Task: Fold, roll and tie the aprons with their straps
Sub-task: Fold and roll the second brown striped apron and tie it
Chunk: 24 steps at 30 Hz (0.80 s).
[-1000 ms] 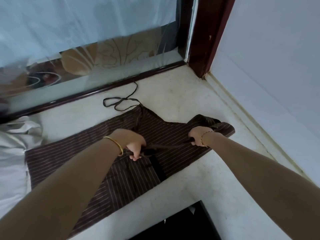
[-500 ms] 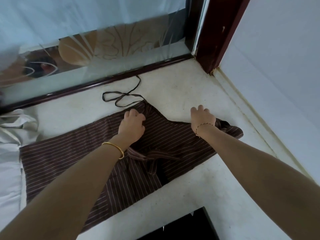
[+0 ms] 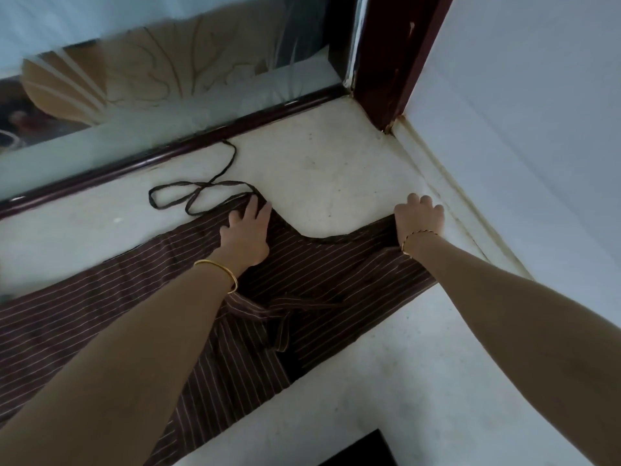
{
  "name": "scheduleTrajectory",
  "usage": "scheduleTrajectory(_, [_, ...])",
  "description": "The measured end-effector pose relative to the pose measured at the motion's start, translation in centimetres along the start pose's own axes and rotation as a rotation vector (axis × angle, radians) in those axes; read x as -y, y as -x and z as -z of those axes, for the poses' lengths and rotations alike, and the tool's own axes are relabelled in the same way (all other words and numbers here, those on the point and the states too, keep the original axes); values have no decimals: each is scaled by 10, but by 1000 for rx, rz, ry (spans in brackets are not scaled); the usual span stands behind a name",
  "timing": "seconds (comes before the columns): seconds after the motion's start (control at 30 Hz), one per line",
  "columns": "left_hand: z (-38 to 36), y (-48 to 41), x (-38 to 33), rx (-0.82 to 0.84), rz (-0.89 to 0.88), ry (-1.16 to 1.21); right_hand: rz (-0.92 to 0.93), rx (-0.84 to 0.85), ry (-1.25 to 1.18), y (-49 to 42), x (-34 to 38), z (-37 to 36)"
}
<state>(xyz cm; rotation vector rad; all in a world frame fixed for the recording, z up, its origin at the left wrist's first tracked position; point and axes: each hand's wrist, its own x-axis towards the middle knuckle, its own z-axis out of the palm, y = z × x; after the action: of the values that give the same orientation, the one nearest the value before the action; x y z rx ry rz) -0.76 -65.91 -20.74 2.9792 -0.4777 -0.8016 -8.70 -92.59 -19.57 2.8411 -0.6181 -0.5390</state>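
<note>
A dark brown apron (image 3: 100,307) with thin pale stripes lies spread flat on the pale floor. My left hand (image 3: 247,232) rests flat on its far corner, where a thin dark strap (image 3: 188,196) loops away across the floor. My right hand (image 3: 418,218) presses the apron's other far corner near the wall, its fingers bent over the cloth edge. A wider striped waist strap (image 3: 268,309) lies crumpled on the middle of the apron, between my forearms.
A dark wooden frame rail (image 3: 168,156) with patterned glass above it runs along the far side. A dark wooden post (image 3: 386,62) stands in the corner, and a pale wall (image 3: 521,129) closes the right. A black object (image 3: 363,449) sits at the bottom edge.
Both hands let go of the waist strap in the middle and reached forward to the apron's far corners. The right corner, bunched before, now lies pulled out toward the wall.
</note>
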Motion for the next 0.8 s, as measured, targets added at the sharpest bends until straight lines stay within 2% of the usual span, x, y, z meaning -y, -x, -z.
scheduleTrajectory(0.1, [5,-7,-5,-29,-29,35,-183,-1,-264,-11,-6,4])
scheduleTrajectory(0.17, [8,-9,-10,-100,-49,103,-227,-99,-387,-10,-4,8])
scheduleTrajectory(0.27, [8,-2,-18,-340,-12,54,-73,-260,-550,13,11,15])
scheduleTrajectory(0.33, [2,9,-24,-485,-4,73,165,-262,-558,39,29,8])
scheduleTrajectory(0.37, [-2,16,-25,-505,-34,131,289,-241,-522,52,39,0])
scheduleTrajectory(0.47, [-17,40,-24,-381,-248,260,531,-140,-445,77,63,-25])
scheduleTrajectory(0.57, [-32,59,-10,-160,-516,201,584,-72,-365,81,68,-39])
scheduleTrajectory(0.7, [-35,76,8,133,-498,173,502,-53,-417,78,59,-37])
scheduleTrajectory(0.8, [-37,86,9,141,-508,-26,555,20,-402,89,61,-25])
